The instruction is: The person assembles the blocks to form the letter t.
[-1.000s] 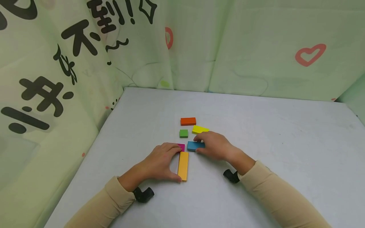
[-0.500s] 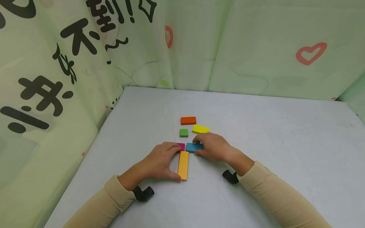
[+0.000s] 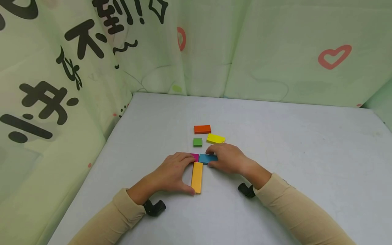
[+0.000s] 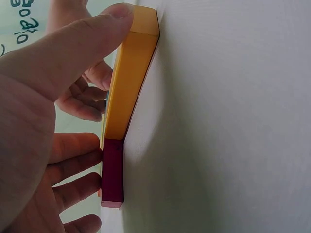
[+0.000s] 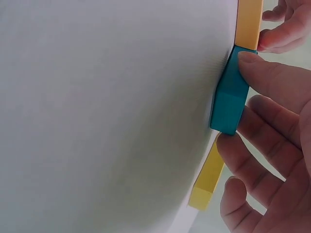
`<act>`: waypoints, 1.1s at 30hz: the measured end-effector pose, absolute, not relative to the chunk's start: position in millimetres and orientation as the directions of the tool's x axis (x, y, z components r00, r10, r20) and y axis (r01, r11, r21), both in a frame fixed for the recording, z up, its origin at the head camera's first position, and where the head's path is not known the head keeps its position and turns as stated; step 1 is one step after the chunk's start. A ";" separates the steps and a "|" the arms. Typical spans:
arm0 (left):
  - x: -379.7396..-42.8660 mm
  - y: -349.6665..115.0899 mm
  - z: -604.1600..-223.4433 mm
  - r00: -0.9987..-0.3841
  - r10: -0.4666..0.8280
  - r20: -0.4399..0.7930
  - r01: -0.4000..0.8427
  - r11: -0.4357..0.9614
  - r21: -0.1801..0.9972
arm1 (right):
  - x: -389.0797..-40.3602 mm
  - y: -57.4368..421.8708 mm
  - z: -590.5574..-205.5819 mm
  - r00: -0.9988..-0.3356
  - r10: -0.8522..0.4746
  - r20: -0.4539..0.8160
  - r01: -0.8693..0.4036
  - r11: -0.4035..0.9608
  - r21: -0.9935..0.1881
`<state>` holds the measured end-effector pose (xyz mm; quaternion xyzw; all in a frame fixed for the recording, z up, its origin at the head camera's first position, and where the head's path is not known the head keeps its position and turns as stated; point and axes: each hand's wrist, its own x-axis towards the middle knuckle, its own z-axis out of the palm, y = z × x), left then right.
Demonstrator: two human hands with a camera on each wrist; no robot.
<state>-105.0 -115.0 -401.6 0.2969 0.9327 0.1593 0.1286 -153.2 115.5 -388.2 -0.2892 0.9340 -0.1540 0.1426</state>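
My right hand (image 3: pixel 229 158) pinches a blue block (image 3: pixel 206 159), thumb on its near side and fingers on its far side. The block lies flat with its left end against a magenta block (image 3: pixel 196 157). My left hand (image 3: pixel 171 173) lies along a yellow-orange block (image 3: pixel 197 178), which runs lengthwise below the magenta one. In the left wrist view, the left thumb touches the near end of the yellow-orange block (image 4: pixel 129 82). The left fingers are spread and touch the magenta block (image 4: pixel 112 172). In the head view they partly cover the magenta block.
Beyond the hands lie a green square block (image 3: pixel 197 142), a yellow block (image 3: pixel 215 138) and an orange-red block (image 3: pixel 202 129). They rest on a white table (image 3: pixel 291 153). A pale green curtain (image 3: pixel 275 44) hangs behind and on the left.
My right hand has slid the blue block left and slightly nearer, closing the gap to the magenta block. The left hand has stayed in place.
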 end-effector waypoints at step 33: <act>-103.9 -115.8 -399.8 -0.787 0.602 -0.138 0.519 0.766 0.380 | -148.8 114.3 -385.2 -0.794 -0.592 -0.139 -0.511 0.773 -0.377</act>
